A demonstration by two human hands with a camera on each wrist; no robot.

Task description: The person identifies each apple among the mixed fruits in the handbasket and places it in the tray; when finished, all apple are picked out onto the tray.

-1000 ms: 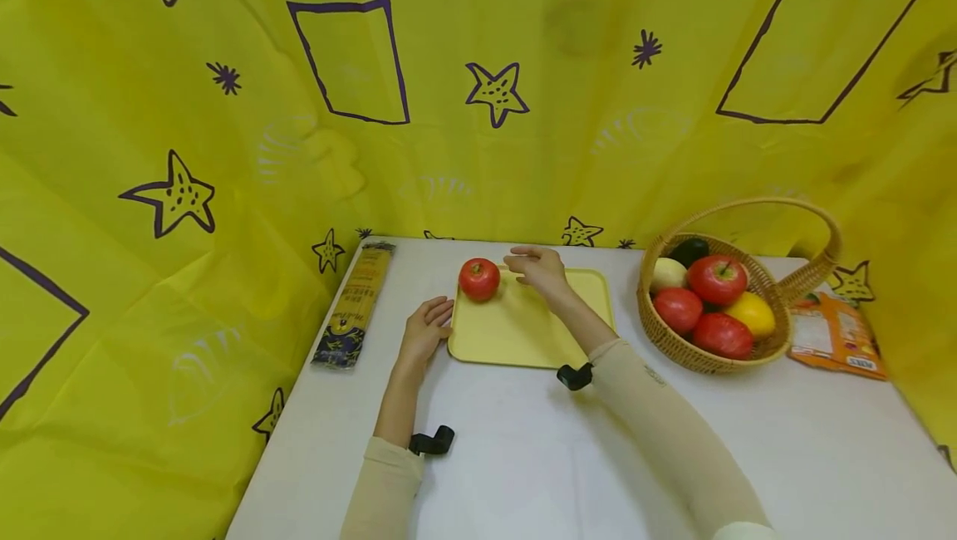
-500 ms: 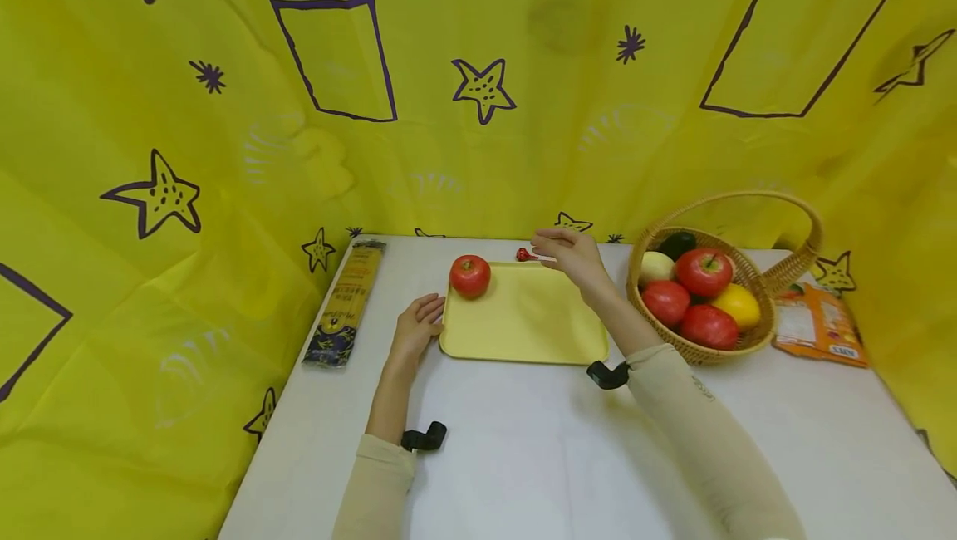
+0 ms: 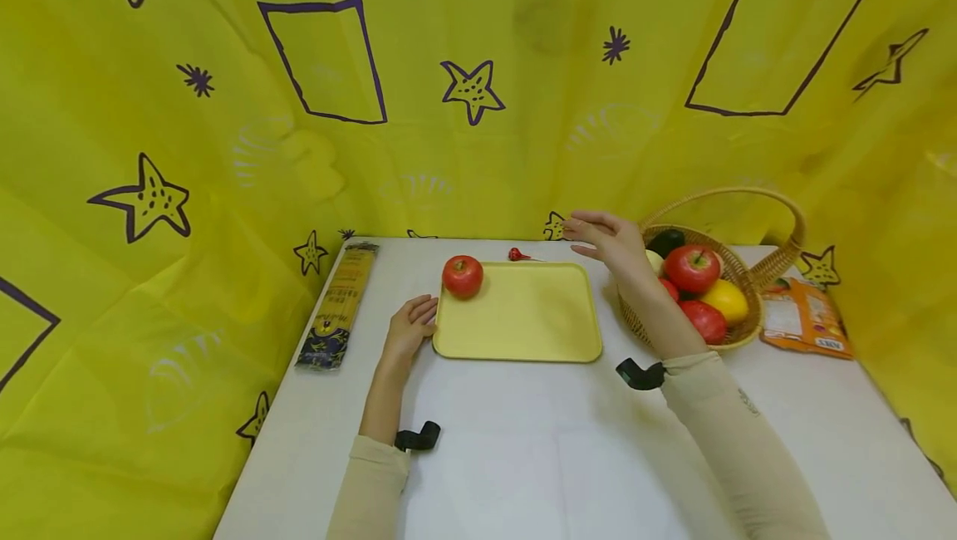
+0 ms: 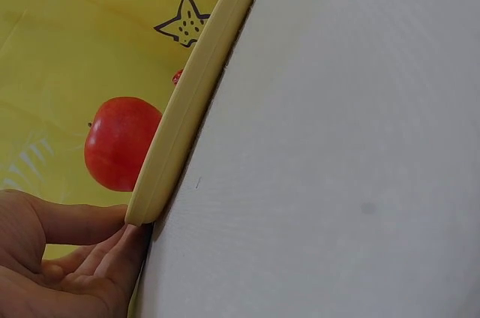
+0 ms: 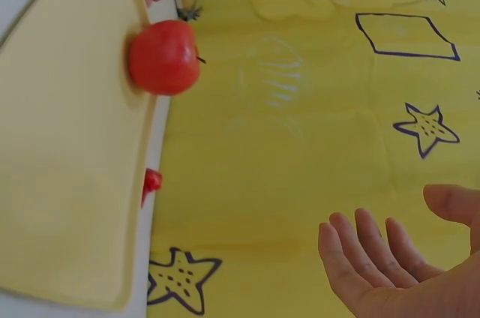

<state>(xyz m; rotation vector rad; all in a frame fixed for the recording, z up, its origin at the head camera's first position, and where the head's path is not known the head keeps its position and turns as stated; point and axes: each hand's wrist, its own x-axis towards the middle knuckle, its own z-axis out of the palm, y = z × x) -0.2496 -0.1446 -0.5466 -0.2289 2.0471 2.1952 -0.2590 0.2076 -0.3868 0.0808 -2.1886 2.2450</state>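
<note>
A yellow rectangular tray point(image 3: 523, 316) lies on the white table, with a red apple point(image 3: 463, 277) on its back left corner. At the tray's left edge is my left hand point(image 3: 409, 326), relaxed. In the left wrist view its thumb point(image 4: 86, 223) touches the tray's rim point(image 4: 154, 190) just below the apple. My right hand point(image 3: 616, 247) is raised between the tray and the fruit basket, holding nothing. Its fingers point(image 5: 367, 247) are spread and slightly bent in the right wrist view. Behind the tray lies a small red lollipop-like thing point(image 3: 516, 254) with a thin stick.
To the right stands a wicker basket point(image 3: 632, 320) of fruit with a tall handle, partly covered by my right forearm. An orange bag point(image 3: 807, 320) lies beyond it. A long pack of dry noodles point(image 3: 340, 299) lies at the left table edge. Yellow patterned cloth point(image 3: 478, 166) hangs behind.
My right hand has moved right, from over the back of the tray toward the basket, uncovering the small red thing. The left hand stays at the tray's edge. The head view has shifted slightly.
</note>
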